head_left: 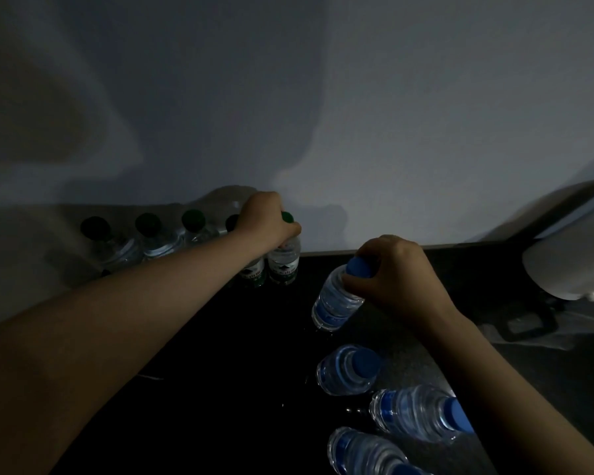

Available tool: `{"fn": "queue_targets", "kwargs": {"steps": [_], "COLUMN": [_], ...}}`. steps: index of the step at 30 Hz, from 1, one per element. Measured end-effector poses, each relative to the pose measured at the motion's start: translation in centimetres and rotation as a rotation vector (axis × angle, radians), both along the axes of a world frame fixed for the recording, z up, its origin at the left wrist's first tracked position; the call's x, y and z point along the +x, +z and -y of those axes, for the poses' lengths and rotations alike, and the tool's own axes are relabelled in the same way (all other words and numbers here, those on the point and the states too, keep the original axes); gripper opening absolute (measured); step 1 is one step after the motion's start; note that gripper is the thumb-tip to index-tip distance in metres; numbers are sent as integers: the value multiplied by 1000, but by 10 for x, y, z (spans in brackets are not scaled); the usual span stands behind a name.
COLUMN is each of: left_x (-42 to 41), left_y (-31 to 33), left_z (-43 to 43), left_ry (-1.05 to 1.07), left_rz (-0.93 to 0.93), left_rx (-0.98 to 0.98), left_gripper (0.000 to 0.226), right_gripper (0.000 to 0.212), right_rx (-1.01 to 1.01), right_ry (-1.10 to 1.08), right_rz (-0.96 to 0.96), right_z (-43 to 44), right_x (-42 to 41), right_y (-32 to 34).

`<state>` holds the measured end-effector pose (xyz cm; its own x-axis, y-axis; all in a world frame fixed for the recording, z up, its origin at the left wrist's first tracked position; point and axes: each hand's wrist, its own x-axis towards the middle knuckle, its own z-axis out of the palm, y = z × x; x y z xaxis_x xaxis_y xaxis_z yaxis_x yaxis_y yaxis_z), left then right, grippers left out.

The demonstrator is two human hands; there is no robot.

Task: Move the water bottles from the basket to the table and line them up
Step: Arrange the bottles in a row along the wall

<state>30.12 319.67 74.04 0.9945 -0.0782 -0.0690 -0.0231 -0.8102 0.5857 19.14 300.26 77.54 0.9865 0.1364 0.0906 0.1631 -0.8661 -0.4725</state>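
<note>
- Left hand (268, 217): bare, smooth-backed, with a rounded knuckle line; the dim light blurs finer detail.
- Left forearm (134, 320): bare skin from the wrist to the lower left edge of the view, long and smooth, looking broader nearer the camera.
- Right hand (395, 269): bare, its knuckles showing as a row of low ridges across the back.
- Right forearm (494, 365): bare from the wrist to the lower right edge, slim, with an even surface.
</note>
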Motion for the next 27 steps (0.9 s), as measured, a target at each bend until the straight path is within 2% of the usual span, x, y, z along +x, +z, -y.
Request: {"fn": "queue_targets", "kwargs": {"steps": [12,21,27], "left_x": [-2,-3,-3], "left_y": [11,9,8], "left_z": [9,10,11], "left_ry": [-15,4,20], "left_rz": [-54,-42,-38], "left_rx": [37,-30,-6], "left_gripper": [23,29,28], "right_gripper": [29,34,35], "right_rx": [-53,-148,-169], "right_ry": [-67,-68,-67], "right_rz": [-145,-141,-136], "right_z": [5,-5,-14], "right_x": [41,76,90], "right_y": [-7,-5,-6]}}
